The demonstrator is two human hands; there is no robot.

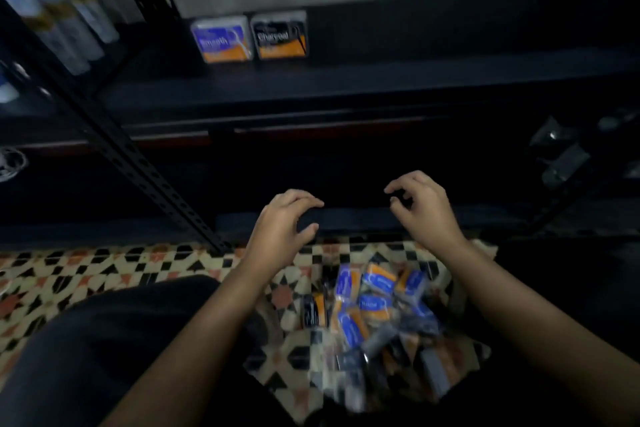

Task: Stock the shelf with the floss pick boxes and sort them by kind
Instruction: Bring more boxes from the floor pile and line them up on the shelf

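Two floss pick boxes stand side by side at the back of the dark shelf (381,80): a blue and orange "Smooth" box (221,39) on the left and a black and orange "Charcoal" box (280,34) on the right. On the patterned floor below lies a pile of several more boxes (370,308), blue ones and black ones mixed. My left hand (282,229) and my right hand (422,206) hover above the pile, in front of the lower shelf's edge. Both have curled, spread fingers and hold nothing.
A black perforated upright (138,163) runs diagonally at the left. White tubes (59,7) stand on the neighbouring shelf at far left. Dark plastic-wrapped items (561,156) lie on the lower shelf at right. My dark-clothed knee (114,340) is at lower left.
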